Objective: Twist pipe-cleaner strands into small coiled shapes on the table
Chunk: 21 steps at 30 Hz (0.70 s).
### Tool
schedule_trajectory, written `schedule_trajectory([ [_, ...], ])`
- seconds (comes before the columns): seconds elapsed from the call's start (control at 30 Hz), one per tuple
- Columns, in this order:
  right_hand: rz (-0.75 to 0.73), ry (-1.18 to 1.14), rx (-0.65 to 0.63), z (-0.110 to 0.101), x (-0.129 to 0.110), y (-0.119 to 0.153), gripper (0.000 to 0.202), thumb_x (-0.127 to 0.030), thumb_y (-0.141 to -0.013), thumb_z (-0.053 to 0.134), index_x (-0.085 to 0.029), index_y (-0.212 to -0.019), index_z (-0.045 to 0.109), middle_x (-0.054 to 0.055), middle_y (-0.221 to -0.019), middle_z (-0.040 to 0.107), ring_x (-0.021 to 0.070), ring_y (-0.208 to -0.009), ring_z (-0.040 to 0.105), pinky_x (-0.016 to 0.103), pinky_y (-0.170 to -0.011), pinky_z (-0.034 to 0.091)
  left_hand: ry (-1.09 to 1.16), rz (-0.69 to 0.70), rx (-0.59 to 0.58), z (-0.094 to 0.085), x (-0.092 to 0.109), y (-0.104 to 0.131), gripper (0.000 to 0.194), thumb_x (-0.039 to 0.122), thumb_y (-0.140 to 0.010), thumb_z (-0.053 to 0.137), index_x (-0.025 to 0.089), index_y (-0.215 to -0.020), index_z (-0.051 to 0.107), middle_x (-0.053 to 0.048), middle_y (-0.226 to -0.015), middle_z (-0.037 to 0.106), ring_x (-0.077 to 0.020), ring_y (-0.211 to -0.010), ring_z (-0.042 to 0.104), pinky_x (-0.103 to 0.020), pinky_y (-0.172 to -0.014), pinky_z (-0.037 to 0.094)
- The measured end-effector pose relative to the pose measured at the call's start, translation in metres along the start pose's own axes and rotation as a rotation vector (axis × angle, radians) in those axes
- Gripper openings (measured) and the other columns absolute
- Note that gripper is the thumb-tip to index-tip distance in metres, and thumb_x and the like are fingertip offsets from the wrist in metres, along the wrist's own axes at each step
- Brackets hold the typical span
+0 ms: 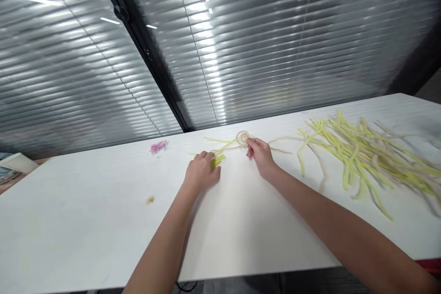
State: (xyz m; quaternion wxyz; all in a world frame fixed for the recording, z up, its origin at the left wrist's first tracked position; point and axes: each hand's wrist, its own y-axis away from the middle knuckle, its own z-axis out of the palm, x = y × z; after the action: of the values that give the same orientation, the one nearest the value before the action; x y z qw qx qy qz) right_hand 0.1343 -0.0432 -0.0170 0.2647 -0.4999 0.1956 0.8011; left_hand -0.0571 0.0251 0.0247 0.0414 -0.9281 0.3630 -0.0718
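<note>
My right hand [259,154] pinches a beige coil [242,138] of thin strip, holding its right side above the white table near the far edge. Long beige and yellow strands trail from the coil to both sides. To the left, my left hand [203,170] rests on the table with fingers bent and thumb apart, against a small yellow bundle [217,161]. The fingers partly cover that bundle, and whether they grip it is hidden.
A large loose pile of yellow and beige strips [365,151] spreads over the right side of the white table [86,220]. A pink-purple tangle [159,147] and a small brown patch [150,200] lie at left. Blinds behind glass [275,46] stand beyond the table.
</note>
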Motion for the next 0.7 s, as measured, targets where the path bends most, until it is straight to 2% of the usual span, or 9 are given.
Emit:
schedule_trajectory([
  [0.07,0.013,-0.017,-0.002,0.0,0.0,-0.001,0.033,-0.044,-0.068,0.068,-0.016,-0.065,0.05,-0.005,-0.058,0.043,0.0054,-0.046,0.04,0.022,-0.049,0.035,-0.033,-0.014,-0.036,0.002,0.004,0.002,0.043,0.037,-0.083,0.045,0.015,-0.119,0.053,-0.013,-0.113,0.055,-0.0288,-0.102,0.052,-0.04,-0.085,0.042],
  [0.17,0.025,-0.027,-0.012,0.001,-0.001,-0.001,0.035,-0.045,-0.067,0.069,-0.016,-0.064,0.049,-0.005,-0.058,0.043,0.0053,-0.046,0.039,0.022,-0.049,0.034,-0.039,-0.011,-0.073,0.002,0.004,0.002,0.037,0.037,-0.087,0.041,0.014,-0.111,0.056,-0.013,-0.113,0.054,-0.027,-0.103,0.051,-0.038,-0.087,0.041],
  [0.3,0.023,-0.027,-0.027,0.002,-0.002,0.0,0.037,-0.046,-0.066,0.07,-0.016,-0.063,0.048,-0.005,-0.057,0.042,0.0056,-0.047,0.038,0.022,-0.049,0.033,-0.073,0.029,-0.091,0.001,0.002,0.005,0.03,0.033,-0.092,0.033,0.015,-0.101,0.056,-0.011,-0.106,0.056,-0.0233,-0.096,0.054,-0.032,-0.077,0.042],
  [0.47,0.006,-0.007,-0.048,0.002,-0.002,0.0,0.039,-0.047,-0.066,0.07,-0.016,-0.06,0.047,-0.005,-0.055,0.041,0.0063,-0.049,0.037,0.022,-0.05,0.033,-0.312,0.061,-0.102,0.002,-0.007,0.024,0.035,0.03,-0.095,0.023,0.015,-0.102,0.055,-0.011,-0.102,0.058,-0.0246,-0.092,0.057,-0.036,-0.075,0.041],
  [0.57,-0.006,0.027,-0.067,0.001,0.0,0.001,0.039,-0.047,-0.068,0.068,-0.017,-0.06,0.047,-0.004,-0.053,0.041,0.007,-0.05,0.036,0.023,-0.051,0.032,-0.424,0.041,-0.118,-0.006,-0.039,0.043,0.036,0.026,-0.095,0.022,0.014,-0.102,0.055,-0.012,-0.101,0.058,-0.0253,-0.091,0.057,-0.039,-0.078,0.041],
  [0.63,-0.011,0.049,-0.078,0.0,0.0,0.002,0.038,-0.047,-0.069,0.068,-0.017,-0.061,0.047,-0.004,-0.052,0.041,0.0075,-0.05,0.036,0.023,-0.052,0.03,-0.476,-0.028,-0.129,-0.019,-0.077,0.056,0.035,0.022,-0.093,0.022,0.012,-0.102,0.055,-0.014,-0.103,0.058,-0.0262,-0.092,0.056,-0.04,-0.078,0.041],
  [0.7,-0.008,0.067,-0.091,0.001,-0.002,0.004,0.036,-0.047,-0.069,0.068,-0.017,-0.063,0.05,-0.004,-0.051,0.041,0.0077,-0.05,0.036,0.023,-0.052,0.029,-0.527,-0.139,-0.137,-0.036,-0.128,0.069,0.036,0.018,-0.091,0.022,0.011,-0.104,0.054,-0.015,-0.107,0.056,-0.0269,-0.095,0.055,-0.04,-0.077,0.042],
])
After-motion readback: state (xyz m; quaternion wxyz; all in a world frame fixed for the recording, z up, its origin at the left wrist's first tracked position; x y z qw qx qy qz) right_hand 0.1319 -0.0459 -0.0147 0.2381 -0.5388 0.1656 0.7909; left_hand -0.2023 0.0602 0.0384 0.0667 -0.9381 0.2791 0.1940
